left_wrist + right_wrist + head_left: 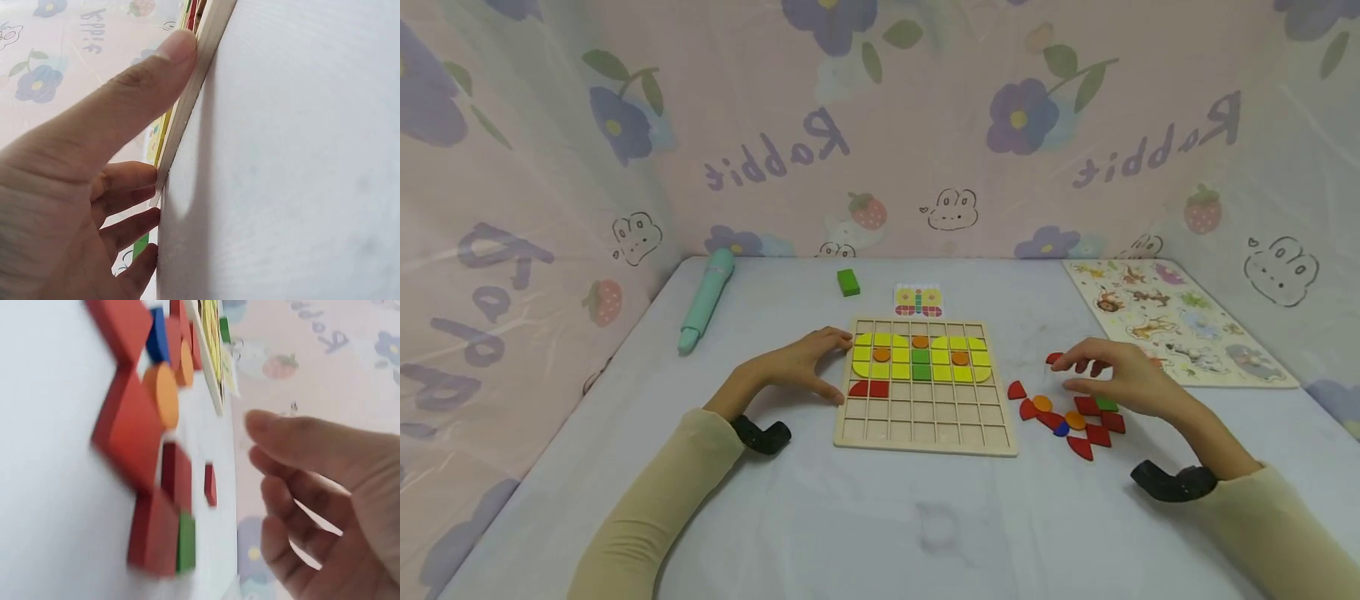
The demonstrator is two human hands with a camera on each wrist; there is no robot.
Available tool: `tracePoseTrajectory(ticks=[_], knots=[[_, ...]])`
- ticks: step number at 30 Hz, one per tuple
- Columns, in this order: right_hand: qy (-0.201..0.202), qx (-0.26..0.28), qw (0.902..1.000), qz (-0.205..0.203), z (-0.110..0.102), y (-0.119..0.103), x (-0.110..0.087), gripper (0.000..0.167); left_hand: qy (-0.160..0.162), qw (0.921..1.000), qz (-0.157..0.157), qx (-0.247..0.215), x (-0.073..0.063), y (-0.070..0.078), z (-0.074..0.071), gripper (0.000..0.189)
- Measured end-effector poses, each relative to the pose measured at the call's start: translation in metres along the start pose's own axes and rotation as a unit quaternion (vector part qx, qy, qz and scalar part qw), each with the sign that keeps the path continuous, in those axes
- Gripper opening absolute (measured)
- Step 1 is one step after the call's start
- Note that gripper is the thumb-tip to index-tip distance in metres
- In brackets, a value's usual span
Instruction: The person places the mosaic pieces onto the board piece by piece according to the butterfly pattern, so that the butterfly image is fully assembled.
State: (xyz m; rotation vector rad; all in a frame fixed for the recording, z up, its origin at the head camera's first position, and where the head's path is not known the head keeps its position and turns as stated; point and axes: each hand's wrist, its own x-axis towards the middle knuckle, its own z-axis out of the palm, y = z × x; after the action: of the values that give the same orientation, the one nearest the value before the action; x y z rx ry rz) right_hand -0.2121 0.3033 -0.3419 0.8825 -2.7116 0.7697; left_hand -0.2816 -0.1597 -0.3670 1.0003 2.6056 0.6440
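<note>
A wooden grid board lies on the table with yellow tiles, orange discs, green squares and red tiles in its cells. Against the board's left edge rest the thumb and fingertips of my left hand; the left wrist view shows the thumb on the rim. To the right, my right hand hovers with loosely bent fingers, holding nothing. Below and beside it lie loose red pieces, orange discs, a blue piece and a green piece.
Behind the board lies a small pattern card with a butterfly design. A green block sits at the back, and a teal cylindrical object at the back left. An animal puzzle board lies at the back right.
</note>
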Motion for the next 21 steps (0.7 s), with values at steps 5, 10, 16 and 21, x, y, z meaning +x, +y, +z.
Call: tracePoseTrajectory(ticks=[5, 10, 16, 21], knots=[[-0.066, 0.001, 0.9978, 0.005, -0.013, 0.022, -0.02, 0.025, 0.0, 1.0, -0.005, 0.0, 0.0, 0.001, 0.0, 0.087], [-0.109, 0.039, 0.9931, 0.019, -0.01, 0.034, -0.025, 0.025, 0.001, 0.9999, -0.01, 0.004, 0.0, 0.001, -0.001, 0.087], [-0.117, 0.024, 0.9919, 0.042, -0.007, 0.033, -0.021, 0.023, 0.001, 1.0, -0.002, 0.001, 0.0, -0.001, -0.001, 0.087], [-0.102, 0.007, 0.9927, 0.065, -0.004, 0.022, -0.005, 0.025, -0.001, 1.0, 0.003, 0.001, 0.0, -0.001, 0.0, 0.087]])
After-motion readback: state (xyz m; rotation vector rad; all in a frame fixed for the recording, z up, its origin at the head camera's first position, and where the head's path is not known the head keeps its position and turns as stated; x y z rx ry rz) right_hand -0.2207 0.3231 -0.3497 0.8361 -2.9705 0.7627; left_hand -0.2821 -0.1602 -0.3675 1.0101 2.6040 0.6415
